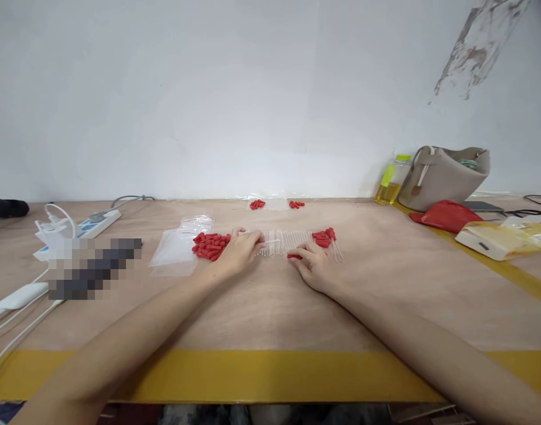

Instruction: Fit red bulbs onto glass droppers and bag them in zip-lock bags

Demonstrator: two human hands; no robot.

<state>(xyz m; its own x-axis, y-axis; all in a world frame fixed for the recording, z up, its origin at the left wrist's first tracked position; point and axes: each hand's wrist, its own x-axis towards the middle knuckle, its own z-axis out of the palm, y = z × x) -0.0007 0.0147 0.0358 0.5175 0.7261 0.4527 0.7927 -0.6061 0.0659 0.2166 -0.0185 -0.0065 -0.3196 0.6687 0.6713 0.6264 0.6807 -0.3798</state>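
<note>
My left hand (242, 248) is closed in a pinch, with a thin clear glass dropper tube (273, 242) reaching rightward from its fingertips. My right hand (313, 267) is closed on a red rubber bulb (294, 256), low over the table. Between and behind the hands, several glass dropper tubes (292, 239) lie side by side in a row. A heap of red rubber bulbs (208, 247) sits against the left hand's outer side. Past the right hand lie more red bulbs (322, 238) and a few droppers (335, 243) with bulbs fitted on their tubes.
Clear plastic bags (175, 248) lie left of the heap. Small groups of red bulbs (256, 204) rest near the wall. At left are a power strip (99, 223) and cables; at right, a bottle (392, 180), a grey bag (447, 177) and a red pouch (445, 216).
</note>
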